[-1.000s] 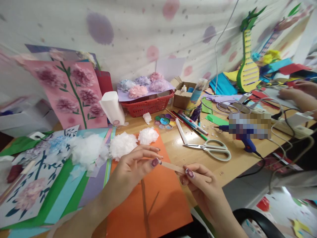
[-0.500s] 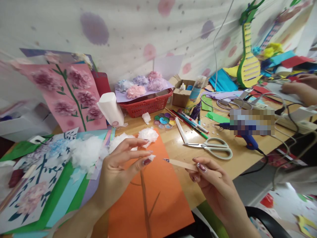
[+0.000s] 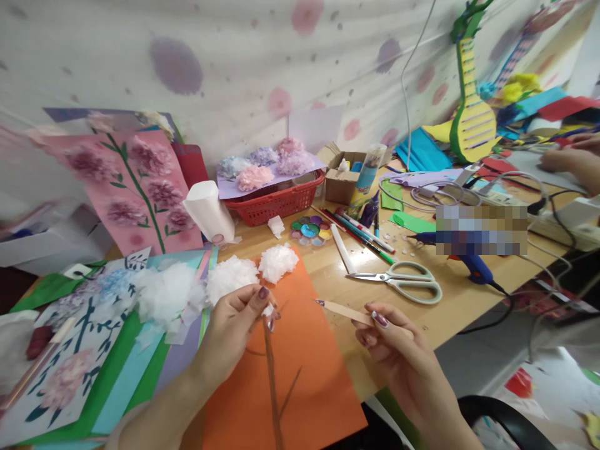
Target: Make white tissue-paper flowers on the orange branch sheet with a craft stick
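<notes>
Here, the right hand point(image 3: 398, 350) is closed in a pinch on one end of a stick point(image 3: 345, 310), whose dark tip points leftward, apart from the left hand point(image 3: 234, 322). The left, its fingertips drawn together, grips a small white scrap point(image 3: 269, 310) above the orange sheet point(image 3: 323, 381). Two white flowers point(image 3: 278, 262) sit just beyond it; scissors point(image 3: 415, 281) lie beyond the stick on the worktop point(image 3: 328, 269)

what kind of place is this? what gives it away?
Probably a craft room or art workspace: scissors and a glue gun lie on the table, near an orange sheet bearing brown lines.
</notes>
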